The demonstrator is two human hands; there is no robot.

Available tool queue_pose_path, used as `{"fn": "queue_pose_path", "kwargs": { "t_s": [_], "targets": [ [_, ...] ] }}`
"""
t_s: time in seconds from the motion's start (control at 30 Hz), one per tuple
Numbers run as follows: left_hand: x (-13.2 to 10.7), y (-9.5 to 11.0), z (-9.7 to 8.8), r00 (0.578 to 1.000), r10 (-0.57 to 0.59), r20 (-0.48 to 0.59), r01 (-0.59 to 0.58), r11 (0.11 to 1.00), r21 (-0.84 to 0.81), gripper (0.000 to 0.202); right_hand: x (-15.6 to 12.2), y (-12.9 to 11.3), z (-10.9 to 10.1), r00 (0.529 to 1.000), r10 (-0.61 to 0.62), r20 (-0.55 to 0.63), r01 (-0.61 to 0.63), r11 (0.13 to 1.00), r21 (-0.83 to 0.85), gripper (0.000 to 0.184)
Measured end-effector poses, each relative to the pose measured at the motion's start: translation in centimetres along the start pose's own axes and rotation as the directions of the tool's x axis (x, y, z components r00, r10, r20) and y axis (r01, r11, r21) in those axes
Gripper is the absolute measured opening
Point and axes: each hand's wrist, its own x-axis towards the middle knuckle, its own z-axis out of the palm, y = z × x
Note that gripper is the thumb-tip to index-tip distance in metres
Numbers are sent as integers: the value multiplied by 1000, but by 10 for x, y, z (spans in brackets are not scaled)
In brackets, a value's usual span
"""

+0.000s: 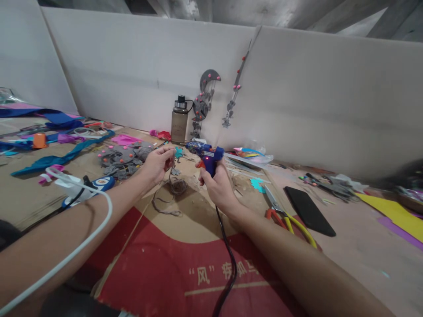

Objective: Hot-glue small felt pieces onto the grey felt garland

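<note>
Two hands (pixel 160 164) (pixel 218 184): one glue gun (pixel 210 156), one gray cord (pixel 179 188).

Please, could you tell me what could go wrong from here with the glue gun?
The glue gun shows a red light, and its front end is close to the left hand; if hot, it might burn that hand. The gray string lies loosely coiled below, so it could tangle or catch dripping glue.

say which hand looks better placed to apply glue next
Probably the right hand: it holds the glue gun, finger by the orange trigger. The left hand seems occupied, pinching gray cord.
</note>
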Motion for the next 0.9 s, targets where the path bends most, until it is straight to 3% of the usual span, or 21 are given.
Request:
{"fn": "queue_pose_path", "kwargs": {
  "t_s": [0.13, 0.2, 0.4, 0.9],
  "targets": [
    [-1, 1, 3, 999, -21, -40, 22, 1000, 13, 16, -2, -2, -3, 992, -125, -32, 107, 937, -334, 21],
    [-2, 1, 4, 999, -21, -34, 22, 1000, 21, 16, -2, -1, -3, 986, -165, -24, 142, 906, -398, 25],
    [-2, -1, 2, 1000, -4, 4, 3, 999, 46, 18, -2, 9, -2, 964, -268, -7, 242, 884, -401, 29],
    [-4, -4, 3, 998, 28, 48, -33, 994, 101, 16, -2, 13, 0, 970, -241, -32, 199, 860, -471, 29]
  ]
}}
